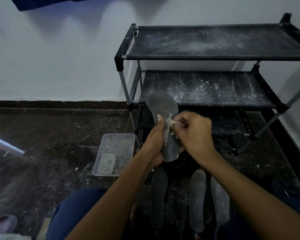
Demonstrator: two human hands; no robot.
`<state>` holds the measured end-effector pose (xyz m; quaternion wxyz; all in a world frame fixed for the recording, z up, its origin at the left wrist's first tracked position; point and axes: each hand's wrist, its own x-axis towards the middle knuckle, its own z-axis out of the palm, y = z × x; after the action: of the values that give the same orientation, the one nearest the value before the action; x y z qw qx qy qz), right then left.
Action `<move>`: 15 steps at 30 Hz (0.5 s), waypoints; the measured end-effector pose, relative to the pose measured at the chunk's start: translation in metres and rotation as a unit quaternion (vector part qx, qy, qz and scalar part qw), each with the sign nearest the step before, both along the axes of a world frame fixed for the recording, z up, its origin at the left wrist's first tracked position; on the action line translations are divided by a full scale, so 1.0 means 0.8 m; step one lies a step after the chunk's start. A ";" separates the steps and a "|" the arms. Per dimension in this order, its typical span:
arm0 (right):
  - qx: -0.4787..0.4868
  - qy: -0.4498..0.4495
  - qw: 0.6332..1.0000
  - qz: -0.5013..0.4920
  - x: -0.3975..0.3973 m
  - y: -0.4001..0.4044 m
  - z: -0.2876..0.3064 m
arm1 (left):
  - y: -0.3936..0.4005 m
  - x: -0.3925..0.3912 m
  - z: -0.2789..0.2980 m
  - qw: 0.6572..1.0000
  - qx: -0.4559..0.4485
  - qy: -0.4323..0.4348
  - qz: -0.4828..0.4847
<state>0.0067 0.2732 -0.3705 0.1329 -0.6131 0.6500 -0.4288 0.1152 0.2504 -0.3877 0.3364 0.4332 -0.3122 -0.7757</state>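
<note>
Left hand (154, 139): fingers curled round the grey insole (164, 125), holding it upright.
Right hand (194, 134): fingers pinching a white wad (173, 123) against the insole.

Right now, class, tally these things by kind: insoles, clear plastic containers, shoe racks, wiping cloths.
Insoles: 4 (held insole; floor insoles)
Clear plastic containers: 2 (large container, small container)
Shoe racks: 1
Wiping cloths: 1
Total: 8

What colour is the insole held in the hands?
Dark grey insole, whitish smears where the right hand presses a cloth; head view.
</note>
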 end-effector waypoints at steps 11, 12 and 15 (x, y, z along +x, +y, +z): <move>0.096 -0.012 0.992 0.081 0.006 0.019 0.001 | -0.002 0.008 0.004 0.999 0.001 -0.033 0.030; 0.085 -0.024 0.994 0.071 0.005 0.018 0.001 | -0.001 0.007 0.006 0.999 0.002 -0.032 0.028; 0.020 -0.057 0.998 0.008 -0.005 0.005 0.005 | 0.005 0.002 0.011 1.000 0.019 -0.017 -0.011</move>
<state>0.0028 0.2774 -0.3667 0.1855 -0.5899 0.6452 -0.4487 0.1165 0.2542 -0.3787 0.3145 0.4495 -0.3082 -0.7772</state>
